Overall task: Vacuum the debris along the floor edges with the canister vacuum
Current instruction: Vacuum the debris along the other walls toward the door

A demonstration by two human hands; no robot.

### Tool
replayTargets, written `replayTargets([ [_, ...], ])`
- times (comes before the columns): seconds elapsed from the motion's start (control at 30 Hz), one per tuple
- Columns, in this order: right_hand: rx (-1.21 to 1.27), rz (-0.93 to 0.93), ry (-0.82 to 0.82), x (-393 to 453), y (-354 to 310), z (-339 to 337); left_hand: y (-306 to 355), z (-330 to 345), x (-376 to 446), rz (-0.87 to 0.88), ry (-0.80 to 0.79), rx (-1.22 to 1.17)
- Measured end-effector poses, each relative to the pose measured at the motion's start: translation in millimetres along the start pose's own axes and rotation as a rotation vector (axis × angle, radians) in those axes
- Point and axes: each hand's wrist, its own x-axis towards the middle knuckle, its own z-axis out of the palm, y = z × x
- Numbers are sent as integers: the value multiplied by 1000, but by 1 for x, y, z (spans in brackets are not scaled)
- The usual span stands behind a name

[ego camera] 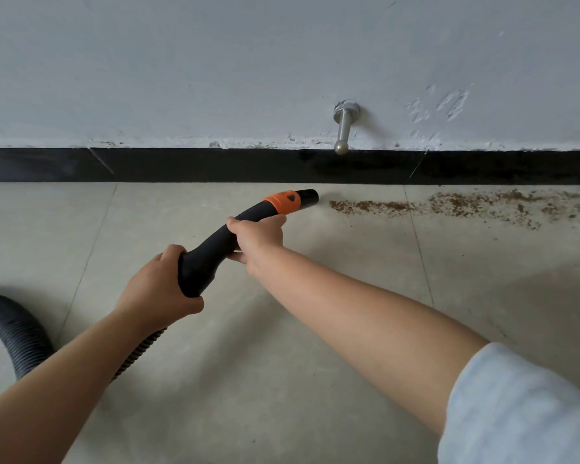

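Note:
A black vacuum handle (211, 251) with an orange collar (282, 202) points right along the floor, its open nozzle tip (310, 196) just left of a trail of brown debris (449, 204). The debris runs along the black baseboard (215, 165) towards the right edge. My left hand (154, 289) grips the thick rear end of the handle. My right hand (258, 236) grips the handle further forward, just behind the orange collar. The ribbed black hose (10, 326) curves away at the lower left. The canister itself is out of view.
A metal door stopper (344, 128) sticks out of the white wall (215, 61) just above the baseboard, over the nozzle tip. Beige floor tiles (349, 256) spread in front of the wall.

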Motion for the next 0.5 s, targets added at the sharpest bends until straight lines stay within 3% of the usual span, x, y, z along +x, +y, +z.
replayTargets([
  [0.5, 162, 22, 61, 13, -32, -86, 78, 16, 21, 167, -103, 136],
])
